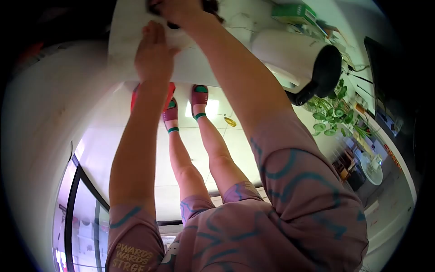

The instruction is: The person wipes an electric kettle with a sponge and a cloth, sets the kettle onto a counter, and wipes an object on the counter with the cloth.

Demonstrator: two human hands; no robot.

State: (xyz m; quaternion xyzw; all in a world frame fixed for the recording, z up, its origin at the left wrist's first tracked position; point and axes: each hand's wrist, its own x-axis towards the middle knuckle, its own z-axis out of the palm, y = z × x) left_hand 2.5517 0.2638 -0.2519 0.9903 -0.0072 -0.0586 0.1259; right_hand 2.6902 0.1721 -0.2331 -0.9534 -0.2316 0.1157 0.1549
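Observation:
My left hand (154, 56) lies over the pale countertop (124, 45), palm down, its fingers stretched forward and apart from the thumb. Just ahead and to its right, my right hand (181, 12) is bent round a dark object (211, 6) at the top edge of the view. Most of that object is cut off or covered by the hand, so its kind does not show. A small black round piece (172, 26) shows under the right hand, close to the left fingertips.
To the right stands a white kettle-like appliance (283, 52) with a black end. Beyond it is a green box (294, 13). A leafy plant (333, 113) grows beside the counter. Something red (171, 93) shows behind my left forearm. A small yellow item (230, 121) lies on the floor.

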